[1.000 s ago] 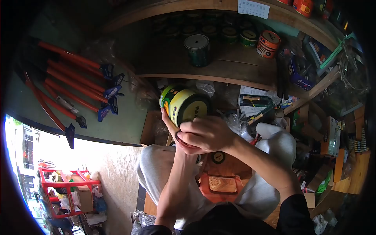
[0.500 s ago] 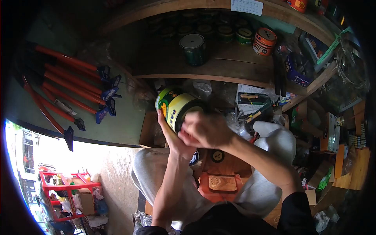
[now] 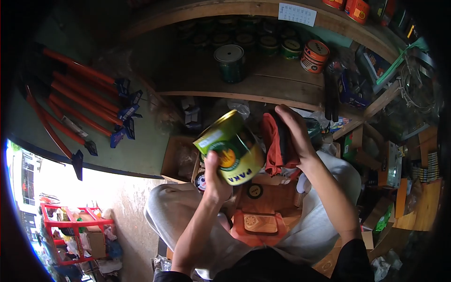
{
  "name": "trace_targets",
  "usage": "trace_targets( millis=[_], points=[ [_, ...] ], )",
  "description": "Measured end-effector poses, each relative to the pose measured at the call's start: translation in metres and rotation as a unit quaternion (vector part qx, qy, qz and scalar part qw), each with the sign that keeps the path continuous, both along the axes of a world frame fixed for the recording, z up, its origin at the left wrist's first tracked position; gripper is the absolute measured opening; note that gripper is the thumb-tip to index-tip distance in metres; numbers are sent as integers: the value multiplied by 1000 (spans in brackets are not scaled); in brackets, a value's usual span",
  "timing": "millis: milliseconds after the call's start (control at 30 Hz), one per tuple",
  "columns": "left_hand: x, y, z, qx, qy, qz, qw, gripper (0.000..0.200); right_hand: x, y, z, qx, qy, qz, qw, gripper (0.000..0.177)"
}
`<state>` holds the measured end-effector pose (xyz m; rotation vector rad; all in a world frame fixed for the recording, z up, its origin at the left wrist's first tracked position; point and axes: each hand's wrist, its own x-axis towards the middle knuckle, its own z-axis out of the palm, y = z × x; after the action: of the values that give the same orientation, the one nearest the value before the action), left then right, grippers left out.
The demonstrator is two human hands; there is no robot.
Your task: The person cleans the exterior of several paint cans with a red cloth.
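Observation:
A green and yellow tin marked PAKA is tilted in front of me, and my left hand grips its lower left side. To the right of the tin, a red and black cloth is held against the palm of my right hand. A small gap separates the cloth from the tin. Below them, a dark round lid lies on the brown surface between my legs, with a reddish tray-like item nearer to me.
A wooden shelf ahead bears a dark green tin, an orange tin and several others. Orange-handled tools hang at the left. An open cardboard box stands left of the tin. Boxes crowd the right side.
The tin has turned and moved slightly right and down in my left hand. My right hand has moved off the tin to the right, and the red and black cloth now shows in it.

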<state>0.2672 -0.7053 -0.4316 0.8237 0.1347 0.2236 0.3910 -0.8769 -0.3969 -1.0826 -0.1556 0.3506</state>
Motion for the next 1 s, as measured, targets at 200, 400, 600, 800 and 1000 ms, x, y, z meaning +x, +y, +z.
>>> trace_targets(
  millis=[200,400,600,800,1000],
  points=[
    [5,-4,3,484,-135,109,857,114,-5,-17,36,-175,-215,10,961,23],
    [5,-8,3,698,-170,155,678,108,-23,-13,43,-426,-414,-65,802,28],
    [13,1,-11,707,-151,177,667,105,-39,2,40,-289,-450,54,843,18],
    [11,8,-10,653,-136,196,719,113,-16,-27,53,-366,-456,95,806,17],
    [5,-13,-4,696,-165,138,685,107,-12,-3,31,-351,-477,-18,805,16]
  ],
)
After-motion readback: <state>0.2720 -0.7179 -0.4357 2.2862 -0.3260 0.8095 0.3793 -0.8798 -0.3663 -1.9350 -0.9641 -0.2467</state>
